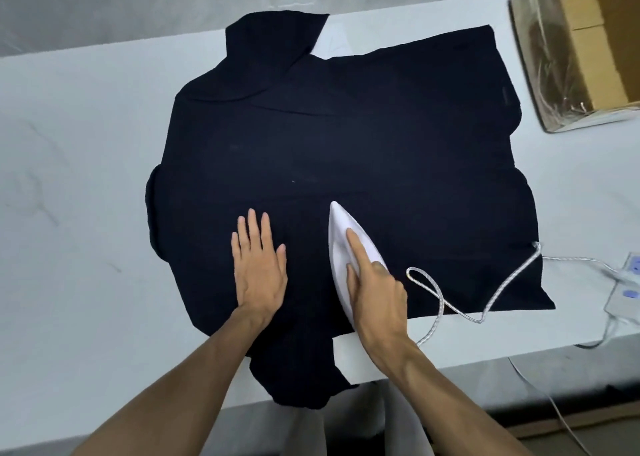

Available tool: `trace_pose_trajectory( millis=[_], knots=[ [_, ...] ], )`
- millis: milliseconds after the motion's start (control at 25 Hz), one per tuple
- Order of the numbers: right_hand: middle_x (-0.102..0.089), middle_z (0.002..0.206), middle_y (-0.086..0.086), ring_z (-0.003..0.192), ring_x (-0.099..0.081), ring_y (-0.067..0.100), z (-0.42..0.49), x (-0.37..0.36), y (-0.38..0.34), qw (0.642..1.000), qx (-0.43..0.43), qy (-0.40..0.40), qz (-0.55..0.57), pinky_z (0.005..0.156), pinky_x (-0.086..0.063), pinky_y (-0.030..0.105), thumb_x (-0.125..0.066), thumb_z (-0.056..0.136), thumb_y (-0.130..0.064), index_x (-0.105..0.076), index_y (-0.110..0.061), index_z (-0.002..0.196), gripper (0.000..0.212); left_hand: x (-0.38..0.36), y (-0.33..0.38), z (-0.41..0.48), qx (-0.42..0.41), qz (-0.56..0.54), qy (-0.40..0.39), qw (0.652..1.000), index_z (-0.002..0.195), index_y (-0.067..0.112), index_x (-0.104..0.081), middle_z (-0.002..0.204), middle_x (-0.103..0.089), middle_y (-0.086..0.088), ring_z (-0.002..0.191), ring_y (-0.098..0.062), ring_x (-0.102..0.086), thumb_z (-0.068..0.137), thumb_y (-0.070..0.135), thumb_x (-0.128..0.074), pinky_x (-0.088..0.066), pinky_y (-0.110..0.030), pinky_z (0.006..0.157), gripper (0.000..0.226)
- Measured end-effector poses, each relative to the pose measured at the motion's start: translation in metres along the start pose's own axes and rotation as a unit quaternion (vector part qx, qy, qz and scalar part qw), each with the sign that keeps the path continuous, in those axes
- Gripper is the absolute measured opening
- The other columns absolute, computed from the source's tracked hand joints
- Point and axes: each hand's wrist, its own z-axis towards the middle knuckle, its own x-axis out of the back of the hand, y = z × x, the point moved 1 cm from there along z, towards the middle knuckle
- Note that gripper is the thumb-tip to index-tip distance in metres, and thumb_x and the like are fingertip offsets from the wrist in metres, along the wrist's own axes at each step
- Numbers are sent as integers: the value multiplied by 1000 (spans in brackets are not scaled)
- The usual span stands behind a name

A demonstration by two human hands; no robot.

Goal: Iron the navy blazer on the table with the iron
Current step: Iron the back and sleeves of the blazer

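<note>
The navy blazer (346, 137) lies spread flat on the white table (76, 164), one sleeve folded up at the back left and another part hanging over the near edge. A white iron (341, 244) stands sole-down on the blazer's near part, its tip pointing away from me. My right hand (375, 289) grips the iron's handle, with the index finger stretched along its top. My left hand (259, 265) presses flat on the cloth, fingers straight, just left of the iron.
The iron's braided cord (485, 303) loops over the blazer's right corner to a white power strip (627, 282) at the table's right edge. An open cardboard box (575, 47) stands at the back right. The near table edge runs just under my forearms.
</note>
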Motion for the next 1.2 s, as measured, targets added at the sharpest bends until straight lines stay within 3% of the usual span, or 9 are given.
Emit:
trace_pose_trajectory(
  millis=[120, 360, 560, 680, 840, 1040, 1200],
  knots=[
    [-50, 77, 0, 50, -44, 18, -1, -8, -2, 999, 5, 12, -42, 50, -33, 30, -38, 103, -32, 1, -49, 150, 64, -6, 27, -1, -46, 2, -17, 999, 156, 9, -13, 165, -10, -10, 153, -25, -7, 103, 42, -20, -11, -44, 124, 63],
    [-46, 71, -2, 52, -43, 16, 10, 14, 49, 998, -57, 36, -9, 51, -31, 31, -41, 101, -31, -8, -49, 149, 61, -13, 32, 0, -33, 51, -11, 998, 156, 9, -12, 164, -14, -10, 152, -28, -11, 102, 46, -15, -16, -45, 123, 66],
    [-48, 70, -1, 56, -48, 16, 16, 14, 33, 994, -100, 48, 14, 51, -34, 30, -37, 103, -33, -9, -41, 152, 58, -11, 34, 0, -34, 54, -10, 998, 155, 8, -10, 164, -15, -13, 152, -29, -12, 102, 46, -17, -17, -47, 123, 66],
    [-50, 72, 0, 54, -45, 15, 23, 13, 22, 997, -69, 43, -2, 53, -32, 28, -40, 103, -30, -5, -40, 153, 61, -14, 33, 0, -42, 55, -11, 998, 153, 8, -4, 164, -14, -14, 152, -31, -11, 102, 44, -17, -17, -48, 123, 64],
    [-47, 71, -1, 45, -30, 11, 33, 17, 32, 997, -31, 34, -60, 50, -28, 29, -45, 101, -22, -5, -43, 152, 68, -15, 32, 0, -41, 58, -15, 997, 155, 5, -11, 164, -14, -15, 152, -31, -10, 103, 43, -19, -16, -48, 123, 65],
    [-50, 71, 0, 54, -47, 17, 34, 25, 43, 995, -93, 47, 8, 50, -34, 31, -39, 103, -29, -8, -44, 151, 60, -12, 34, -1, -38, 58, -20, 997, 155, 5, -13, 164, -13, -16, 152, -31, -9, 103, 44, -19, -16, -48, 123, 66],
    [-47, 70, 0, 53, -43, 15, 43, 21, 25, 993, -98, 62, -1, 52, -31, 30, -45, 101, -22, -7, -40, 153, 66, -14, 33, 1, -45, 57, -14, 997, 155, 5, -13, 163, -15, -16, 152, -32, -11, 103, 43, -20, -16, -49, 122, 65]
  ],
)
